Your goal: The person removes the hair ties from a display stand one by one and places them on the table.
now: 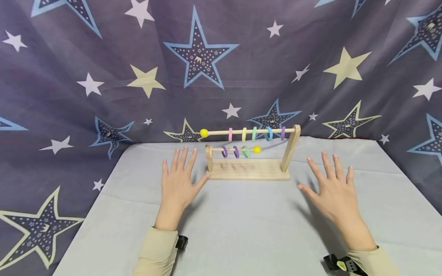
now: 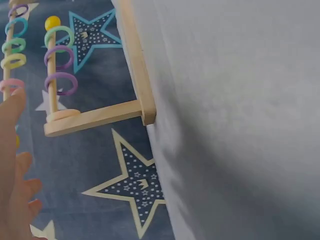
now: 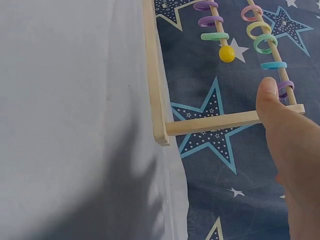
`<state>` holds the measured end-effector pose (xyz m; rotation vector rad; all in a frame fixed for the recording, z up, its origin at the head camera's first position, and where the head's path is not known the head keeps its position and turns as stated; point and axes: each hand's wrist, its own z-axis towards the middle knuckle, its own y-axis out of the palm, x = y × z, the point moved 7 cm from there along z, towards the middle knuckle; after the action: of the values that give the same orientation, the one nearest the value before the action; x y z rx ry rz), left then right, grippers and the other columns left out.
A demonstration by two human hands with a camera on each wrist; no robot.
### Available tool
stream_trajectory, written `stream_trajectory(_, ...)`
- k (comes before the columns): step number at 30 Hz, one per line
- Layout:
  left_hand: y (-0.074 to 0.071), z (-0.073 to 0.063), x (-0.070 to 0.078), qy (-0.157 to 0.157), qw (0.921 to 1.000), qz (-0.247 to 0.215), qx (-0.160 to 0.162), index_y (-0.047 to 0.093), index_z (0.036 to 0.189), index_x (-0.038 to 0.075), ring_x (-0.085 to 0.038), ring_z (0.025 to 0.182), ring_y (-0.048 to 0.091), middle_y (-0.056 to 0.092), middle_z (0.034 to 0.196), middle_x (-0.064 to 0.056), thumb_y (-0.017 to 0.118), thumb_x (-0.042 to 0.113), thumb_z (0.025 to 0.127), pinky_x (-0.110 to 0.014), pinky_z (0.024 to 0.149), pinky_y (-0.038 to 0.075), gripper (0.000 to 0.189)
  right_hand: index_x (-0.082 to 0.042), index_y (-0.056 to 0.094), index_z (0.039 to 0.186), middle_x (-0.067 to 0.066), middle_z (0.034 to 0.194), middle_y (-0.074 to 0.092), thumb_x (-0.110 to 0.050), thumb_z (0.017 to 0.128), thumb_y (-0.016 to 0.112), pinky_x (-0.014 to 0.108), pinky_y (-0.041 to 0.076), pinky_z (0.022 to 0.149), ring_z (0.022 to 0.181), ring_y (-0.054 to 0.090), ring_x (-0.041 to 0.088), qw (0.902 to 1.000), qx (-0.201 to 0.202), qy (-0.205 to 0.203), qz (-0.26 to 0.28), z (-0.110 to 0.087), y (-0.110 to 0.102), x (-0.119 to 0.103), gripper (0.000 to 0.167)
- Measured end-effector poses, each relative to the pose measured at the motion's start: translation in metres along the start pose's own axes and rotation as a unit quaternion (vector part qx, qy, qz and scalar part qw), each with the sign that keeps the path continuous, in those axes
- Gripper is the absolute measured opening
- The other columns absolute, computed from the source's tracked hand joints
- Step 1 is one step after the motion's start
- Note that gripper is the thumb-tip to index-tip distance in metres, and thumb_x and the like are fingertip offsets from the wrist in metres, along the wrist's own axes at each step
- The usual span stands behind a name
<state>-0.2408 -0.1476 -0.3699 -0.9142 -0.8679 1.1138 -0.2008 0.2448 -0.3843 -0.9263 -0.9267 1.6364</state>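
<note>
A wooden ring rack (image 1: 248, 173) stands at the table's far side, a short post at its left and a taller one at its right. Pink (image 1: 230, 134), yellow (image 1: 244, 134), green (image 1: 254, 133), blue (image 1: 269, 133) and purple (image 1: 283, 133) rings hang on the upper rod, which ends in a yellow ball (image 1: 204, 133). The lower rod carries two purple rings and a green ring (image 1: 246, 151). My left hand (image 1: 178, 188), fingers spread, is just left of the rack, holding nothing. Apart from it on the right, my right hand (image 1: 333, 195) has its fingers spread too.
Pale cloth covers the table (image 1: 241, 230). Behind and beside it hangs a dark curtain (image 1: 114, 88) printed with stars. Each wrist wears a small black device, such as the left one (image 1: 181, 242). Both hands cast shadows on the cloth.
</note>
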Motion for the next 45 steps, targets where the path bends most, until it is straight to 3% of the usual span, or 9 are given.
stream_trajectory(11,0.017,0.023,0.000,-0.019,0.9965,-0.077,-0.028,0.017,0.160,0.024,-0.027,0.150,0.012,0.017,0.164,-0.004,0.055,0.059,0.094,-0.057,0.118,0.006,0.083,-0.022,0.032,0.156,0.018,0.162,0.017,-0.058,0.091,0.059,0.065,-0.004,0.114,0.150,0.004,0.039,1.0000,0.001,0.000,0.006,0.000,0.003,-0.001,0.079)
stream_trajectory(20,0.032,0.033,0.000,-0.032,0.9876,-0.154,-0.010,0.027,0.157,0.023,-0.029,0.147,0.026,0.022,0.163,-0.001,0.066,0.052,0.091,-0.056,0.115,0.022,0.082,-0.022,0.031,0.156,0.019,0.162,0.019,-0.056,0.093,0.059,0.066,0.000,0.114,0.150,0.003,0.038,0.9999,-0.009,-0.003,0.011,-0.002,0.009,-0.005,0.077)
stream_trajectory(26,0.040,0.035,-0.003,-0.045,0.9721,-0.230,0.002,0.032,0.155,0.028,-0.033,0.139,0.039,0.033,0.159,-0.001,0.075,0.036,0.089,-0.057,0.108,0.035,0.080,-0.022,0.033,0.155,0.019,0.161,0.020,-0.055,0.092,0.059,0.067,0.004,0.113,0.149,0.009,0.040,0.9999,-0.003,-0.006,0.014,-0.002,0.011,-0.005,0.076)
stream_trajectory(31,0.047,0.038,-0.005,-0.070,0.9496,-0.305,-0.001,0.031,0.155,0.031,-0.033,0.132,0.049,0.043,0.153,-0.001,0.074,0.026,0.091,-0.059,0.101,0.041,0.078,-0.020,0.035,0.154,0.019,0.161,0.021,-0.055,0.093,0.060,0.067,0.008,0.113,0.150,0.008,0.038,0.9999,0.002,-0.010,0.013,0.000,0.009,-0.005,0.075)
stream_trajectory(36,0.051,0.040,-0.007,-0.087,0.9291,-0.359,0.000,0.033,0.154,0.028,-0.030,0.124,0.056,0.052,0.146,-0.004,0.071,0.022,0.093,-0.053,0.103,0.041,0.072,-0.018,0.038,0.153,0.020,0.160,0.023,-0.054,0.093,0.060,0.067,0.011,0.112,0.148,0.014,0.039,0.9996,0.012,-0.016,0.018,0.001,0.008,-0.008,0.073)
stream_trajectory(45,0.055,0.042,-0.007,-0.100,0.9164,-0.387,0.013,0.041,0.151,0.020,-0.031,0.118,0.060,0.057,0.139,-0.010,0.067,0.020,0.096,-0.045,0.102,0.045,0.061,-0.015,0.045,0.148,0.022,0.154,0.034,-0.049,0.091,0.065,0.063,0.023,0.109,0.139,0.031,0.044,0.9979,0.048,-0.018,0.040,0.004,-0.003,-0.013,0.069)
